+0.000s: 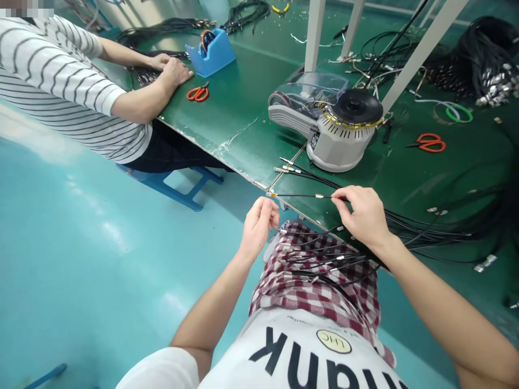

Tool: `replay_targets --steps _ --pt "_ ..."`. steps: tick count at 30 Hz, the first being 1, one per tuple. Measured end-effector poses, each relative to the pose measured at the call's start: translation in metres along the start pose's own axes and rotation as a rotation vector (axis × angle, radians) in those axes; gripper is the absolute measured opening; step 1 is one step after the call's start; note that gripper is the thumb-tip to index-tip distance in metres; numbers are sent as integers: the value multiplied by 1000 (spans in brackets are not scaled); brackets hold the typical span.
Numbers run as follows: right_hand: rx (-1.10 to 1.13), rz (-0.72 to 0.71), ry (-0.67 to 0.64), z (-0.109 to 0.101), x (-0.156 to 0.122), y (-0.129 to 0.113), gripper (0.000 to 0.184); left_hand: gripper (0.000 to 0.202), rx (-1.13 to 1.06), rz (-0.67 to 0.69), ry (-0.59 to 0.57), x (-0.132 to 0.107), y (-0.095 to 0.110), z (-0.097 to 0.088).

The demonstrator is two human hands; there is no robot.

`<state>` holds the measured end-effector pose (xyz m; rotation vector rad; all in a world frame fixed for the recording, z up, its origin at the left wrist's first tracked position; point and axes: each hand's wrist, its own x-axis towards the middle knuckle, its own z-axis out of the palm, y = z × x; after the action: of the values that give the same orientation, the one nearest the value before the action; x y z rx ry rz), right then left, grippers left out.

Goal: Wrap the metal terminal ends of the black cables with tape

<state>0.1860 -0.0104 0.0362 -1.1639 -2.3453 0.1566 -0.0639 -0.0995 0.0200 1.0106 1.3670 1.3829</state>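
- While the right hand pinches a thin black cable between thumb and fingertips, the left hand is raised at the cable's gold-tipped end, its fingers bunched together; whether they grip that end, I cannot tell.
- That cable runs almost level between the hands, just past the counter's near edge, with a small metal sleeve on it close to the right hand.
- More black cables with metal ends lie across a red-and-white checked cloth on the person's lap, and others trail from under the right hand over the green counter.
- Beyond the hands, a grey electric tape dispenser stands on the counter, with orange scissors lying to its right.
- Off to the left, a co-worker in a striped shirt, seated on a blue stool, rests two hands on black cables at the counter's edge, near another pair of orange scissors and a blue tape dispenser.
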Motion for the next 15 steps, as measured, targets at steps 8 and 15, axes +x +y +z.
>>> replay_targets --steps 8,15 --pt "123 -129 -5 2 -14 1 6 41 17 -12 111 -9 2 -8" --pt "175 -146 -3 5 -19 -3 10 33 -12 43 68 -20 2 -9"
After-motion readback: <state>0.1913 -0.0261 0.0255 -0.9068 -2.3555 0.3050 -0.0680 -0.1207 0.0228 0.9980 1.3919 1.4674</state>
